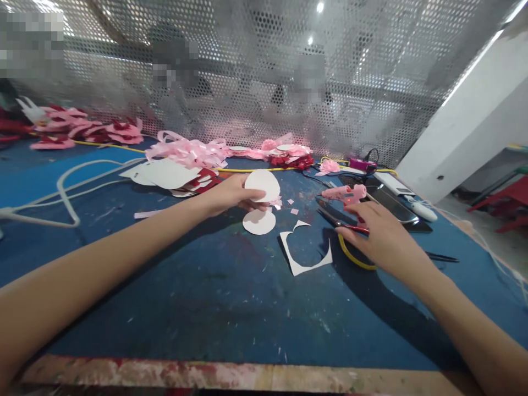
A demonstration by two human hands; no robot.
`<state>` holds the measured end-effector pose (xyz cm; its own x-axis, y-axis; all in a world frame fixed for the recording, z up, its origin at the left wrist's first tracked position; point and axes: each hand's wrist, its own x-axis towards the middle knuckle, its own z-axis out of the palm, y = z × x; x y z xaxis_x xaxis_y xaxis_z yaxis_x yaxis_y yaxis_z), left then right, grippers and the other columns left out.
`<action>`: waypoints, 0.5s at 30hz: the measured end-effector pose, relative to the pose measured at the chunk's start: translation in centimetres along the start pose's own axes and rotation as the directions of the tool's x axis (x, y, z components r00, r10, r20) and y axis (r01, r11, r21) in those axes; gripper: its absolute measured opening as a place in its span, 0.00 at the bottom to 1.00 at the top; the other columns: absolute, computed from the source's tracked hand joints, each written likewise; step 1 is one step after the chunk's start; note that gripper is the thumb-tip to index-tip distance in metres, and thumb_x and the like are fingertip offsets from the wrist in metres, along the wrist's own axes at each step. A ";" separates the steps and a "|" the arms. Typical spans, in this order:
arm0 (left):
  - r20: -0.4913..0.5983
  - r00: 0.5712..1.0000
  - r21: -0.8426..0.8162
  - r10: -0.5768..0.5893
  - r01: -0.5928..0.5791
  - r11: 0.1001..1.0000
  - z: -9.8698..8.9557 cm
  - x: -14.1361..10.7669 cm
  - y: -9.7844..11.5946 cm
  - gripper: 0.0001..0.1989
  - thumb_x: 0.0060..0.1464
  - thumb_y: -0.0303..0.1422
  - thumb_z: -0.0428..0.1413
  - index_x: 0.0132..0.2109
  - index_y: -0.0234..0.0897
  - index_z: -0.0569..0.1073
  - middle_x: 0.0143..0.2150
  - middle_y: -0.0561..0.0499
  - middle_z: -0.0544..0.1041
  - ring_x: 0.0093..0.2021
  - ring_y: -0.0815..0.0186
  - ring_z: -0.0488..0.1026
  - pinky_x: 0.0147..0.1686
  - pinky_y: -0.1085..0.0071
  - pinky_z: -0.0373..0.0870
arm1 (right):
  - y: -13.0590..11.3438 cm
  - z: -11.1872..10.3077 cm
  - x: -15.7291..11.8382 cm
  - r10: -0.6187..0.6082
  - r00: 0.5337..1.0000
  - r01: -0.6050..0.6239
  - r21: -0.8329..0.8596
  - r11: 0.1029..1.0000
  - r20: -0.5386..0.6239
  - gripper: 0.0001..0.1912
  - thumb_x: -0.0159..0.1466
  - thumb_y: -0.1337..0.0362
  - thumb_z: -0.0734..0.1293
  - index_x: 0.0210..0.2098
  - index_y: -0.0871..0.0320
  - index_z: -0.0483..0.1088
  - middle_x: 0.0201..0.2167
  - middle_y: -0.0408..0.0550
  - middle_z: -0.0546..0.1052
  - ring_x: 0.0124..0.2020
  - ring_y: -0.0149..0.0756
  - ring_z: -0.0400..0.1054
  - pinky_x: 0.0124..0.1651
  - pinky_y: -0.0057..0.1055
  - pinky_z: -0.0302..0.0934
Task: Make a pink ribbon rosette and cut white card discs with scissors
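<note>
My left hand [239, 193] pinches a white paper disc [262, 185] between thumb and fingers, holding it above the table. Just below it a second white disc [259, 222] lies flat. On the right, my right hand [373, 231] has its fingers around the red handles of a pair of scissors [336, 219], whose blades point up and left. A pink hot glue gun [344, 193] rests just beyond those fingers. Between the hands lies a white paper offcut [297, 267] with a round hole cut from it.
White and red paper pieces [169, 175] are stacked at the left, near pink ribbon [185, 148]. A yellow ring-shaped item [357, 261] lies under my right wrist. A tablet-like device [391, 203] and white cables are at the right. A perforated metal screen [247, 71] stands behind the table.
</note>
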<state>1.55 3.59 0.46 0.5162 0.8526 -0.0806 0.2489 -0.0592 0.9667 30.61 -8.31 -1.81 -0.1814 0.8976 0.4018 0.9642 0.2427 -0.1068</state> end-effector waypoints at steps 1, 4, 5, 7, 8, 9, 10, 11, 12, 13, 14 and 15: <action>-0.004 1.000 -0.077 0.002 -0.002 0.997 0.2 0.0 -0.3 0.18 0.49 0.35 0.59 0.46 0.32 0.71 0.43 0.40 0.77 0.35 0.65 0.76 0.30 0.76 0.72 | -1.2 -0.1 -0.3 -0.055 0.998 0.052 0.100 0.994 0.025 0.23 0.61 0.51 0.62 0.49 0.60 0.65 0.49 0.59 0.70 0.52 0.49 0.63 0.52 0.43 0.58; -0.067 0.998 -0.257 0.009 -0.026 0.966 0.8 0.5 -1.4 0.16 0.56 0.39 0.52 0.44 0.29 0.71 0.42 0.37 0.77 0.35 0.63 0.76 0.32 0.72 0.74 | -4.7 0.2 -1.5 -0.277 0.937 0.198 0.326 0.924 0.215 0.28 0.60 0.49 0.63 0.55 0.57 0.60 0.54 0.56 0.66 0.54 0.45 0.62 0.54 0.42 0.59; -0.108 0.994 -0.300 0.007 -0.039 0.953 1.0 0.7 -1.9 0.17 0.58 0.40 0.50 0.43 0.28 0.71 0.41 0.37 0.77 0.34 0.62 0.76 0.32 0.70 0.75 | -5.5 0.5 -1.8 -0.354 0.903 0.255 0.362 0.897 0.242 0.28 0.60 0.49 0.63 0.55 0.58 0.60 0.54 0.56 0.66 0.54 0.45 0.61 0.55 0.43 0.58; -0.186 0.982 -0.360 -0.006 -0.062 0.931 1.3 1.1 -2.7 0.16 0.59 0.38 0.48 0.41 0.27 0.71 0.40 0.36 0.77 0.32 0.63 0.76 0.30 0.68 0.75 | -6.5 1.0 -2.3 -0.466 0.847 0.343 0.407 0.846 0.256 0.21 0.62 0.54 0.63 0.51 0.59 0.64 0.52 0.56 0.67 0.54 0.43 0.60 0.55 0.42 0.58; -0.209 0.978 -0.370 -0.009 -0.071 0.926 1.4 1.2 -3.0 0.15 0.59 0.36 0.49 0.41 0.26 0.71 0.39 0.37 0.77 0.30 0.63 0.75 0.28 0.69 0.75 | -6.7 1.1 -2.3 -0.501 0.827 0.371 0.421 0.828 0.256 0.16 0.64 0.58 0.62 0.48 0.60 0.65 0.50 0.55 0.69 0.53 0.41 0.61 0.54 0.40 0.59; -0.218 0.976 -0.369 -0.005 -0.078 0.926 1.5 1.3 -3.3 0.14 0.58 0.34 0.50 0.42 0.25 0.71 0.38 0.37 0.77 0.28 0.64 0.75 0.26 0.70 0.74 | -6.8 1.1 -2.3 -0.524 0.812 0.389 0.432 0.814 0.258 0.11 0.65 0.61 0.61 0.44 0.60 0.66 0.48 0.54 0.70 0.51 0.39 0.62 0.53 0.38 0.59; -0.215 0.977 -0.360 0.004 -0.083 0.929 1.5 1.4 -3.5 0.13 0.56 0.32 0.51 0.43 0.25 0.71 0.37 0.37 0.77 0.27 0.64 0.75 0.24 0.71 0.73 | -6.7 0.9 -2.2 -0.537 0.800 0.396 0.438 0.807 0.266 0.08 0.66 0.64 0.59 0.42 0.59 0.67 0.46 0.52 0.70 0.49 0.37 0.63 0.51 0.36 0.60; -0.199 0.980 -0.349 0.015 -0.085 0.933 1.5 1.3 -3.6 0.13 0.54 0.30 0.53 0.45 0.25 0.70 0.36 0.38 0.77 0.25 0.65 0.75 0.23 0.73 0.73 | -6.5 0.6 -2.2 -0.545 0.791 0.398 0.441 0.804 0.279 0.07 0.66 0.66 0.58 0.39 0.58 0.68 0.44 0.50 0.71 0.46 0.35 0.63 0.49 0.34 0.61; -0.183 0.983 -0.343 0.030 -0.092 0.935 1.5 1.3 -3.6 0.15 0.51 0.27 0.54 0.47 0.26 0.69 0.35 0.39 0.77 0.25 0.65 0.75 0.22 0.73 0.73 | -6.2 0.2 -2.2 -0.550 0.782 0.400 0.441 0.804 0.294 0.08 0.67 0.67 0.57 0.37 0.57 0.68 0.43 0.49 0.71 0.45 0.34 0.64 0.48 0.33 0.62; -0.169 0.984 -0.346 0.048 -0.105 0.932 1.6 1.1 -3.6 0.18 0.49 0.24 0.56 0.49 0.28 0.68 0.36 0.40 0.77 0.26 0.64 0.75 0.23 0.73 0.73 | -5.9 -0.4 -2.5 -0.553 0.774 0.398 0.442 0.804 0.308 0.10 0.67 0.67 0.56 0.35 0.56 0.68 0.42 0.48 0.71 0.43 0.33 0.64 0.46 0.32 0.62; -0.159 0.985 -0.360 0.065 -0.119 0.925 1.6 1.0 -3.5 0.23 0.46 0.22 0.56 0.52 0.30 0.66 0.37 0.40 0.77 0.27 0.64 0.76 0.25 0.73 0.74 | -5.4 -0.9 -3.1 -0.555 0.771 0.395 0.448 0.802 0.312 0.11 0.67 0.66 0.56 0.34 0.55 0.69 0.41 0.46 0.72 0.42 0.32 0.65 0.45 0.30 0.62; -0.151 0.985 -0.379 0.077 -0.130 0.916 1.7 0.9 -3.4 0.26 0.45 0.21 0.57 0.53 0.32 0.65 0.40 0.40 0.77 0.29 0.63 0.77 0.27 0.72 0.75 | -4.9 -1.4 -3.9 -0.555 0.771 0.390 0.456 0.800 0.314 0.12 0.67 0.64 0.57 0.32 0.54 0.70 0.39 0.45 0.73 0.41 0.31 0.66 0.44 0.29 0.63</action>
<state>2.56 3.64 -3.32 0.4043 0.9141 0.0321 -0.1493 0.0314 0.9883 26.91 -13.54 -1.56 -0.7353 0.6726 0.0835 0.6125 0.7121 -0.3431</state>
